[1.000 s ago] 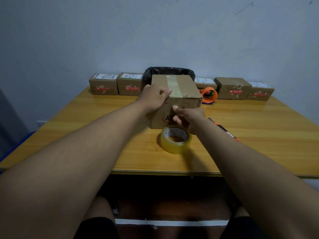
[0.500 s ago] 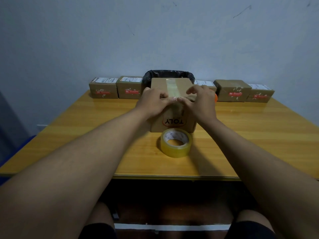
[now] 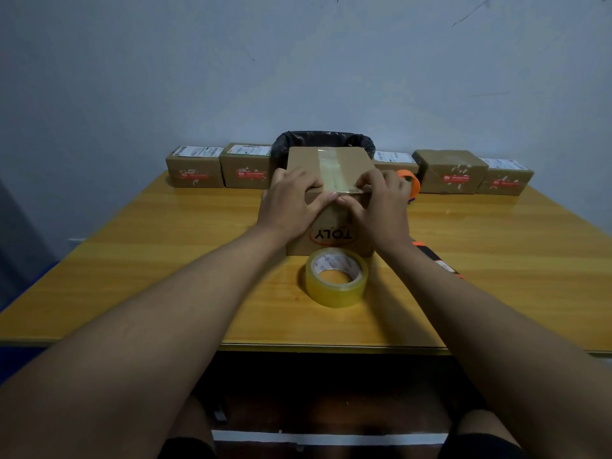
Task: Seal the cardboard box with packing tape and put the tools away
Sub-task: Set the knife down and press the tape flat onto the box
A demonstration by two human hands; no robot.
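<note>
A brown cardboard box (image 3: 331,160) stands mid-table with a strip of clear tape (image 3: 332,170) running down its top and over the near edge. My left hand (image 3: 291,203) lies on the box's near left corner, thumb pressing at the tape's edge. My right hand (image 3: 381,207) rests on the near right side, fingertips on the tape at the top edge. A roll of clear packing tape (image 3: 336,281) lies flat just in front of the box. An orange-and-black utility knife (image 3: 437,260) shows partly behind my right forearm. An orange tape dispenser (image 3: 410,180) peeks out behind my right hand.
Several small labelled parcels (image 3: 195,167) line the table's (image 3: 165,260) back edge against the wall. A bin with a black liner (image 3: 323,140) sits behind the box. The table's near edge runs just above my knees.
My right hand rose from the box's front face to its top near edge and has slid slightly right. The box settled flat. My left hand stayed on the near left corner.
</note>
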